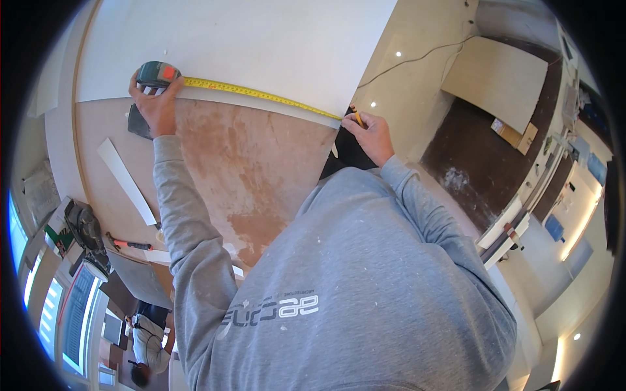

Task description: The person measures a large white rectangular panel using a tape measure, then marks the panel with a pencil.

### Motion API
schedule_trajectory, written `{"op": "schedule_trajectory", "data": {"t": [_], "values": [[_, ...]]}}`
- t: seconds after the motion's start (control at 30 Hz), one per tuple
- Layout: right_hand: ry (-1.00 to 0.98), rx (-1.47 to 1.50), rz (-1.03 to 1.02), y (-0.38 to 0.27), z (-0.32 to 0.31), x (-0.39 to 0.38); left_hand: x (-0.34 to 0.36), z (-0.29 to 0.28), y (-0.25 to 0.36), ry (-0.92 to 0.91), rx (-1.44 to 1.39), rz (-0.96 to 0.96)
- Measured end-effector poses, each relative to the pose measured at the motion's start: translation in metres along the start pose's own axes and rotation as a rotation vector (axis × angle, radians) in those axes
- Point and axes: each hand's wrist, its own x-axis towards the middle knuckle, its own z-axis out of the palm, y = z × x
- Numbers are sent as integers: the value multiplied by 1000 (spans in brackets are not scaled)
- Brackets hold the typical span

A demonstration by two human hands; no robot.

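Observation:
A white board lies across the far part of a brown-stained worktop. Near the board's left front, my left hand grips a dark tape measure with an orange patch. Its yellow blade runs out along the board's near edge to the right corner. There my right hand pinches the blade's end, with a short yellow-orange pencil between its fingers. A dark block sits beside my left wrist, partly hidden by the hand.
A narrow white strip and a hammer lie left of my left arm, with a black power tool beyond. At lower left is another person. A beige panel and a cable are at far right.

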Motion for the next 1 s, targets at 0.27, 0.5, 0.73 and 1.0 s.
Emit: {"op": "schedule_trajectory", "data": {"t": [0.27, 0.5, 0.73, 1.0], "values": [[65, 39, -73, 3, 2, -6, 7, -12, -11, -6, -73, -16], [58, 15, -1, 11, 4, -8, 0, -17, -11, 3, -62, 0], [6, 39, -19, 13, -3, 6, 2, -16, -15, -13, -52, 3], [-51, -179, -114, -8, -7, 11, 6, -31, -23, 20, -198, -31]]}}
